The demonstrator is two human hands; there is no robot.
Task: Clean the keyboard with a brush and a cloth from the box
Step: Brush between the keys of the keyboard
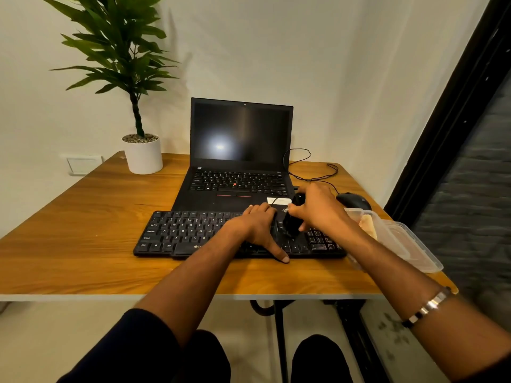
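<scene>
Left hand (257, 225) lies flat on the keyboard (182, 233), palm down over the middle keys, fingers straight and reaching toward the far edge, thumb stretched out over the near edge onto the table (83, 217). It grips nothing; it presses the keyboard down.

Right hand (318, 208) is just to the right of the left hand, the two nearly touching. Its fingers are curled round a black brush (293, 222), held upright with the dark bristle end down on the keys between the main block and the number pad. The handle top shows above the thumb.

Box (398, 239): clear plastic, on the table under and beyond the right forearm, at the right end of the keyboard. A pale cloth (367, 225) shows inside it, partly hidden by the wrist. Whether the box touches the keyboard cannot be told.

Beyond both hands: an open laptop (240, 150) with a dark screen, its front edge right behind the keyboard. Beyond the right hand, a black mouse (354, 201) with its cord looping back. Far off to the left of the left hand, a potted plant (141, 153) in a white pot. A metal bracelet (425, 308) sits on the right forearm.
</scene>
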